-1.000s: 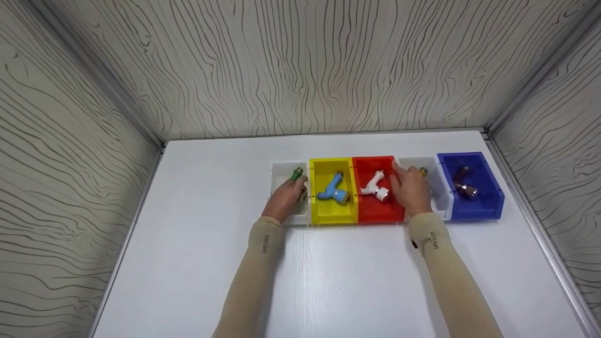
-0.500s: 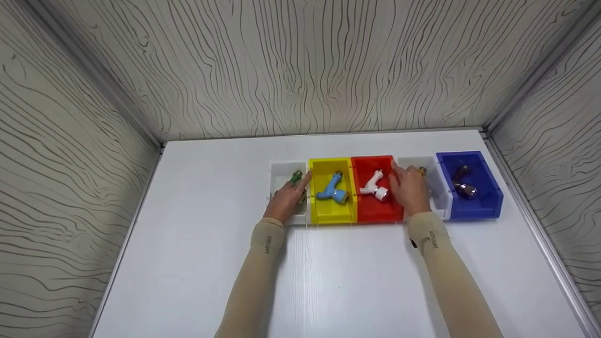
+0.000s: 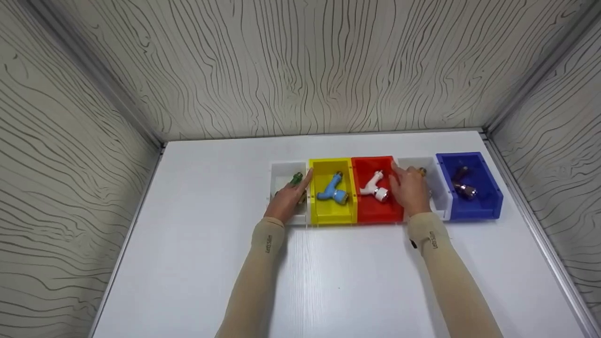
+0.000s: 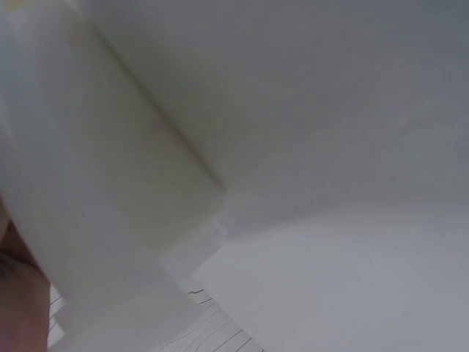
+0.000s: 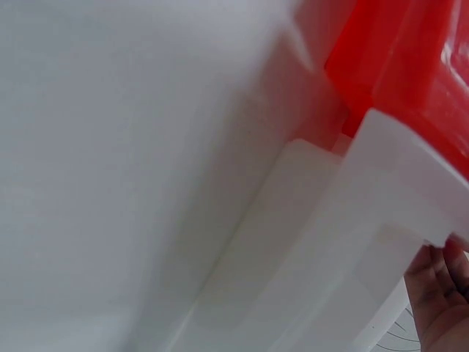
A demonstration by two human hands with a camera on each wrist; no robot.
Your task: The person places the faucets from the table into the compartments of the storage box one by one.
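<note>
My left hand [image 3: 284, 202] lies over the left white bin [image 3: 281, 169], its index finger stretched along the rim beside the yellow bin [image 3: 321, 214]. Under that hand a green tap [image 3: 296, 178] is partly covered. At the wall between the red bin [image 3: 382, 216] and the right white bin [image 3: 439, 199], my right hand [image 3: 412, 192] grips with its thumb on the red side and other fingers over the white side. Beneath it a tap with a brass end [image 3: 423, 171] is mostly hidden. The right wrist view catches some curled fingers [image 5: 440, 293] beside white plastic.
A light-blue tap [image 3: 333, 189] lies in the yellow bin and a white tap [image 3: 375, 186] in the red one. At the right end, the blue bin [image 3: 490, 206] holds a metallic tap [image 3: 465, 185]. All bins stand in a row on the white table [image 3: 197, 234], with patterned walls [image 3: 300, 70] around.
The left hand's index finger has shifted up and right, out of the left white bin onto the rim near the yellow bin. My right hand has stayed in place.
</note>
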